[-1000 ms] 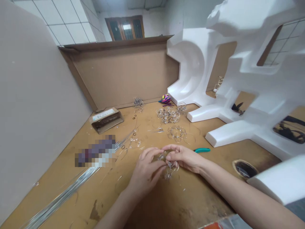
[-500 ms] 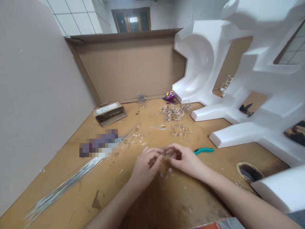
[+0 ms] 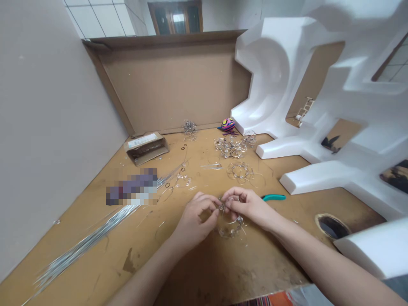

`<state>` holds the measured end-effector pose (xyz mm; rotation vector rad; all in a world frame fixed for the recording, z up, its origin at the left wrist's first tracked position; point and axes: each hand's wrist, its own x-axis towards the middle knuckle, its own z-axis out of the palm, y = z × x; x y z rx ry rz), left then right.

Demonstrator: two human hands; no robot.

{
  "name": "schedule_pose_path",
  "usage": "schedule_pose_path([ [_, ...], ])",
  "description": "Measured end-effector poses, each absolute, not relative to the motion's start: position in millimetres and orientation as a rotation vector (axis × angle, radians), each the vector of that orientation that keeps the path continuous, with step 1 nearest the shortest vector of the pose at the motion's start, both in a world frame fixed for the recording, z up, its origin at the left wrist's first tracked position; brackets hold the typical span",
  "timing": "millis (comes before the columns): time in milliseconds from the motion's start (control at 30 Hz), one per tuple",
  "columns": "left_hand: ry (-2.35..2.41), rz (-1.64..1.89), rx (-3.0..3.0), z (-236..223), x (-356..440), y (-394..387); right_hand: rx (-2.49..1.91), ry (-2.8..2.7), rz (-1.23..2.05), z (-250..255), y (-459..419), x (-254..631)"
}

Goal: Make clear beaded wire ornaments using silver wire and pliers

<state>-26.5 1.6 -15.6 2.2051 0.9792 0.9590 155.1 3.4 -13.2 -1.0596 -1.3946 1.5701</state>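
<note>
My left hand (image 3: pixel 196 219) and my right hand (image 3: pixel 247 207) meet at the middle of the wooden table (image 3: pixel 197 267). Both pinch the top of a small wire ring strung with clear beads (image 3: pixel 230 229), which hangs in a loop below my fingertips. The fingers of both hands are pressed together on the wire. Teal-handled pliers (image 3: pixel 273 197) lie just right of my right hand.
Finished wire-and-bead rings (image 3: pixel 240 171) and a larger cluster (image 3: pixel 230 147) lie farther back. A bundle of straight wires (image 3: pixel 92 238) runs along the left. A small cardboard box (image 3: pixel 146 148), a colourful toy (image 3: pixel 227 124), white foam blocks (image 3: pixel 318 127) and a round hole (image 3: pixel 331 225) surround the area.
The camera view shifted slightly. My hands stayed together on the wire piece, and the beaded loop now hangs open and round below my fingers.
</note>
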Motion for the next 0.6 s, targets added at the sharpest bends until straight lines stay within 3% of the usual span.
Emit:
schedule_pose_path([
  [233, 1.048, 1.05, 2.2, -15.5, -29.0, 2.5, -1.043, -1.595, 1.406, -11.8, -0.3, 155.5],
  [600, 0.981, 0.917, 1.538, -13.2, -29.2, 6.7, -1.1, -1.671, 1.356, -2.7, -2.0, 157.2],
])
